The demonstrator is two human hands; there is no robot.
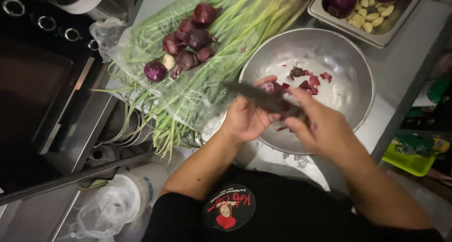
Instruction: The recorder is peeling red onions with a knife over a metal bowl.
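**Red onion peeled over steel bowl**

The small red onion (272, 88) sat in the left hand (247, 119), grip clenched round it, just above the bowl's 9 o'clock rim, so skins dropped inside. The right hand (320, 126) had its grip closed on a dark knife (256, 95), blade pointing toward 10 o'clock across the onion. Purple peel scraps (310, 82) lay in the steel bowl (351, 68). At 11 o'clock, unpeeled onions (188, 39) rested on bagged green stalks (235, 25) on the desk (400, 68), w/ a tray of garlic cloves (372, 14) at 1 o'clock.
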